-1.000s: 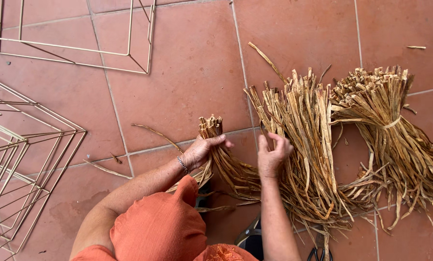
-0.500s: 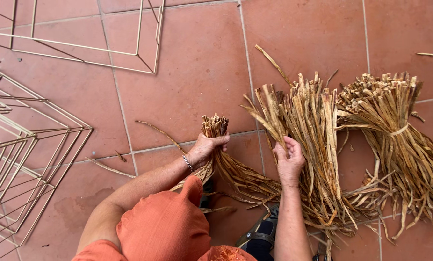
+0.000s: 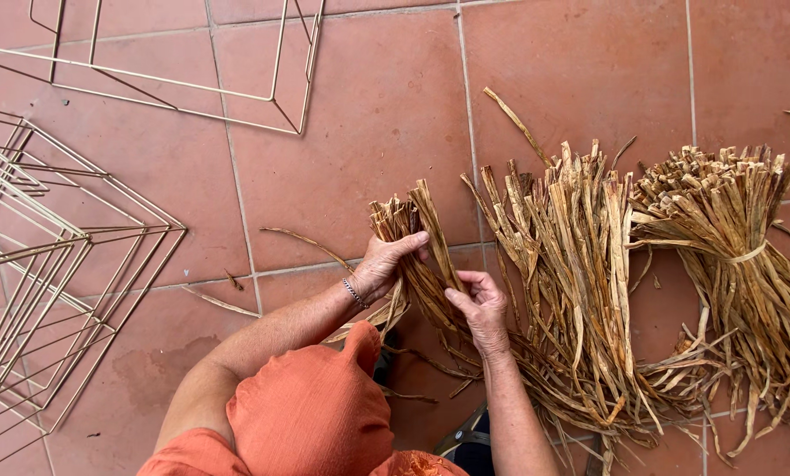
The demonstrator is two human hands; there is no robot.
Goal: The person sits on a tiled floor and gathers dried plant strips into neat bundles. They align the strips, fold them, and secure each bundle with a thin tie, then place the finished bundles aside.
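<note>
On the terracotta tile floor, which fills the whole view with pale grout lines crossing it, lie three bundles of dried straw-coloured leaf strips. Largest of the things are the thin metal wire frames: one flat rectangular frame at the top left, and a stack of nested angular frames along the left edge, too overlapped to count. Next comes the loose bundle spread in the middle right, then the tied bundle at the far right, bound round its waist with a strip. A few single stray strips lie on the tiles near the hands.

Smallest of the three is the small bundle, held up just left of the loose one. Both hands grip it: the left hand, a bracelet at its wrist, is closed around the bundle's left side below the cut ends, and the right hand pinches strips lower down on its right side. An orange sleeve covers the lower foreground.
</note>
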